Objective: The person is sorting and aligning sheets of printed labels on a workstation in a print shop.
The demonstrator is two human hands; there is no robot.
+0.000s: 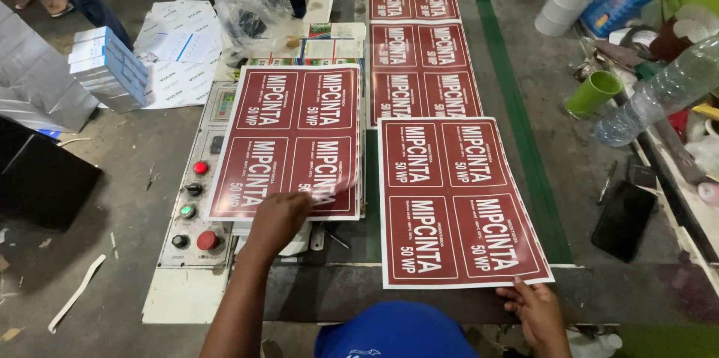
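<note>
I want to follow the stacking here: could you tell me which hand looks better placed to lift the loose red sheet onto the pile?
Probably the right hand: it already pinches the near edge of the loose red sheet. The left hand rests flat on the stack of red sheets, likely steadying it.

This is a print workshop. Red printed sheets lie in a row on a machine bed, beside a control panel with coloured buttons. The concrete floor carries paper scraps and stacked boxes.
</note>
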